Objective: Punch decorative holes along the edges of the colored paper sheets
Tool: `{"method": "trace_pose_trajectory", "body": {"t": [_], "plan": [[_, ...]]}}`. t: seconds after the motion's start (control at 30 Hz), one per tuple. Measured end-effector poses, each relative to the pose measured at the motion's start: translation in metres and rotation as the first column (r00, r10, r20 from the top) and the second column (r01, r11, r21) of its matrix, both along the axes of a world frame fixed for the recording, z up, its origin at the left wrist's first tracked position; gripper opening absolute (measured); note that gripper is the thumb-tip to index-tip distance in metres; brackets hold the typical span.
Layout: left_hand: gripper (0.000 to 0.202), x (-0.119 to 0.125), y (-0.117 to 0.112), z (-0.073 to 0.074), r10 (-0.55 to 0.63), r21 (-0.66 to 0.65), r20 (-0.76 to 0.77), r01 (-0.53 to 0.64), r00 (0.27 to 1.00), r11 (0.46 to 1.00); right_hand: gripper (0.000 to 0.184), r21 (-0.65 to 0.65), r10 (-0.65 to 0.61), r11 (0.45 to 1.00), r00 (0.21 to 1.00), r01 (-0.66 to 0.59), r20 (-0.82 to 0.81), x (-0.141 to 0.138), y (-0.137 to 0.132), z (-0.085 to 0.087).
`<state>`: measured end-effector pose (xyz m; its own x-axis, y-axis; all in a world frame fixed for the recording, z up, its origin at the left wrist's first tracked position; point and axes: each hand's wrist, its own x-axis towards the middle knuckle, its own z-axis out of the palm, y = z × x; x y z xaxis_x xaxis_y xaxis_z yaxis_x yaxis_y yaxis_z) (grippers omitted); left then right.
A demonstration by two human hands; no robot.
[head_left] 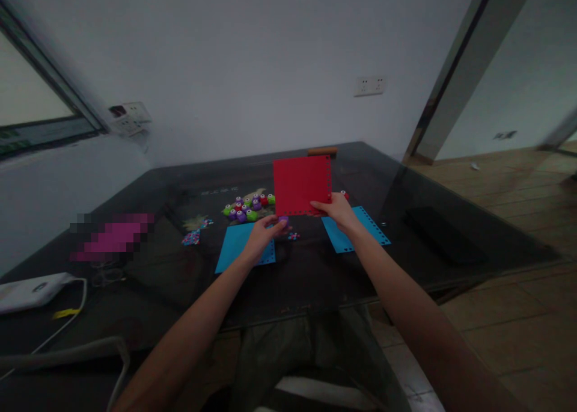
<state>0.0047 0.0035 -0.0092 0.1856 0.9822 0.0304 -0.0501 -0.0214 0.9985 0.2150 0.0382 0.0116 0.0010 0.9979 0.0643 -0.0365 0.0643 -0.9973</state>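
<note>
Right hand [338, 212] is pinching the red sheet [301, 184] by its lower right corner, thumb on the near face and fingers behind, and that low grasp is letting the card stand upright above the table [315, 267], its face turned to the camera. Holes are showing along its right and bottom edges. Left hand [264, 233] is curling its fingers around a purple punch [283, 221], just below the sheet's lower left corner; the grip is looking closed on it, though the piece is small and partly hidden. The two hands are sitting close together, so the punch is hanging right beside the card's bottom edge, which I judge is why the sheet is being held by one corner and not flat.

Under the left hand a blue sheet [234, 246] is lying flat on the dark glass, and a second blue sheet [369, 225], dotted along its edges, is lying beneath the right wrist. Behind them a cluster of punches [249, 209] in green, purple and red is gathering near the red card, within easy reach. Paper bits [193, 236] are lying scattered to the left of it. Further out, a white device [31, 290] with a cable is sitting at the near left edge, well apart from the hands
</note>
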Motion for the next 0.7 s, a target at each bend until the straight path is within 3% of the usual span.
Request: {"method": "trace_pose_trajectory", "body": {"t": [0.3, 0.5, 0.7], "plan": [[0.026, 0.0, 0.004, -0.006, -0.046, 0.103, -0.25, 0.074, 0.967, 0.992, 0.018, 0.021, -0.035, 0.999, 0.999, 0.036, -0.011, 0.001, -0.001, 0.002], [0.037, -0.003, 0.002, -0.008, 0.036, 0.3, -0.53, 0.148, 0.847, 0.943, 0.016, 0.021, -0.022, 1.0, 1.0, 0.022, -0.018, -0.001, -0.004, 0.004], [0.038, -0.004, 0.004, -0.014, 0.051, 0.301, -0.619, 0.177, 0.784, 0.937, 0.016, 0.032, -0.029, 0.999, 1.0, 0.029, -0.004, 0.0, -0.005, 0.006]]}}
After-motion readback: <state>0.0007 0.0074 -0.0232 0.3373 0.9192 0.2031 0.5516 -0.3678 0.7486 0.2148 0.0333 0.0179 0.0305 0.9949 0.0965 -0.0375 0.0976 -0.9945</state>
